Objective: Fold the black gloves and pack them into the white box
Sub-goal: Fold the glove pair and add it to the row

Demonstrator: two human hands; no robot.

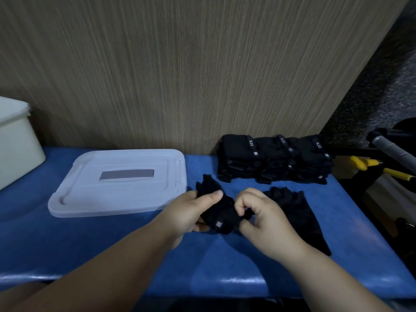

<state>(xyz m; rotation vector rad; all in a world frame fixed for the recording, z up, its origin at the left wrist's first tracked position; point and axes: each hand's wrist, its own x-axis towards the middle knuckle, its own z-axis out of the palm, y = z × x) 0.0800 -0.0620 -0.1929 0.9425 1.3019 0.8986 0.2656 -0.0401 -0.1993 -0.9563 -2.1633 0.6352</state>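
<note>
Now both hands over blue desk [90, 239], mid-front. Left hand [191, 212] fingers [216, 195] clasp black glove [221, 212] round its body; right hand [263, 219] fingers [243, 203] pinch its end. Second glove [299, 212] flat just right. Folded glove stacks [274, 158] behind, by wall. White box [15, 145] far left, lid [119, 183] beside.

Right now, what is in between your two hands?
A black glove: the left hand grips one end and the right hand pinches the other. The head view shows it.
</note>
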